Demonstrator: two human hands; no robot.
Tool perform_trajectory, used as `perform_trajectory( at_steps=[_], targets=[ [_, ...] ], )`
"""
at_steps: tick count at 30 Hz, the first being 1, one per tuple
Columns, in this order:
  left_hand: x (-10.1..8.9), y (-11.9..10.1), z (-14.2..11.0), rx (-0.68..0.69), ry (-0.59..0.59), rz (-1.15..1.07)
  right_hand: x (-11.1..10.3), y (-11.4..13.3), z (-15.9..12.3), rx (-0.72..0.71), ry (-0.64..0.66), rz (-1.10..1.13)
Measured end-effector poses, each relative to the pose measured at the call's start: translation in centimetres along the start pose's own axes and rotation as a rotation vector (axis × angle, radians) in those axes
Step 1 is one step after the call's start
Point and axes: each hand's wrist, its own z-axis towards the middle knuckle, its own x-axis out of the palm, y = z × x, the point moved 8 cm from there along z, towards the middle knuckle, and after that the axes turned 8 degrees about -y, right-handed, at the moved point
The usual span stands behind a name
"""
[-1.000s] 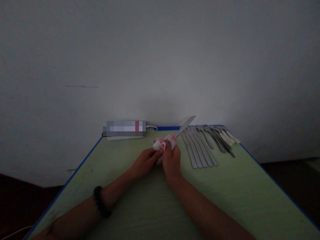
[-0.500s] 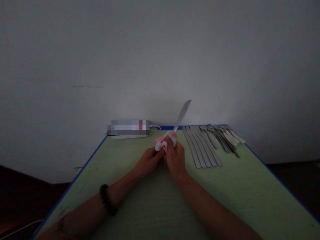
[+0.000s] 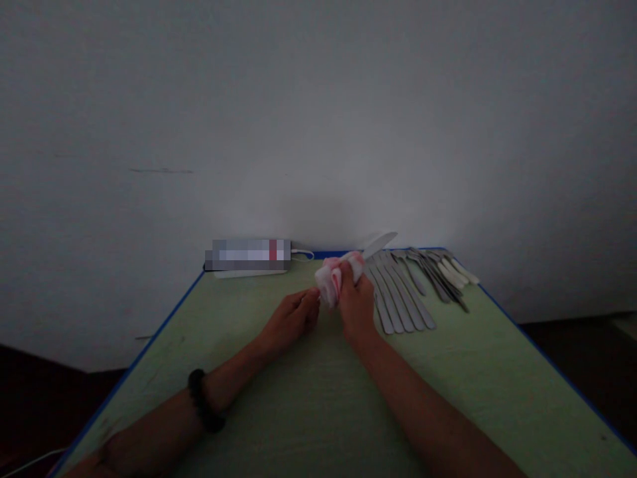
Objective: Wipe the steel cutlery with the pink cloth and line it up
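A table knife (image 3: 381, 244) slants up to the right, its blade sticking out of a crumpled pink-and-white cloth (image 3: 328, 282). My right hand (image 3: 357, 302) is closed on the cloth, which is wrapped around the middle of the knife. My left hand (image 3: 292, 316) is closed at the lower left edge of the cloth, fingers curled on the knife's handle end, most of which is hidden. Just right of my right hand, several table knives (image 3: 405, 299) lie side by side on the green table (image 3: 298, 398).
Several forks or spoons (image 3: 438, 275) lie in a bunch at the back right, beside some white-handled pieces (image 3: 454, 271). A blurred-out box (image 3: 249, 255) with a white cable (image 3: 304, 253) stands at the back left. Behind the table's blue edge rises a pale wall (image 3: 318, 133).
The knife has tipped lower and to the right. My right hand and the cloth have shifted right along it, and my left hand has drawn apart from my right.
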Motion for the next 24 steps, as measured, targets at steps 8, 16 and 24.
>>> perform_trajectory(
  at_steps=[8,16,24],
  targets=[
    [0.3,0.1,-0.1,-0.065,0.029,0.086,2.2,-1.0,-2.3,0.013,0.133,0.090],
    [0.9,-0.7,-1.2,0.125,0.103,0.351,-2.3,-0.4,3.8,0.034,-0.133,0.036],
    [1.2,0.6,-0.3,0.010,0.116,0.161,0.3,-0.3,-0.2,-0.081,-0.022,-0.038]
  ],
)
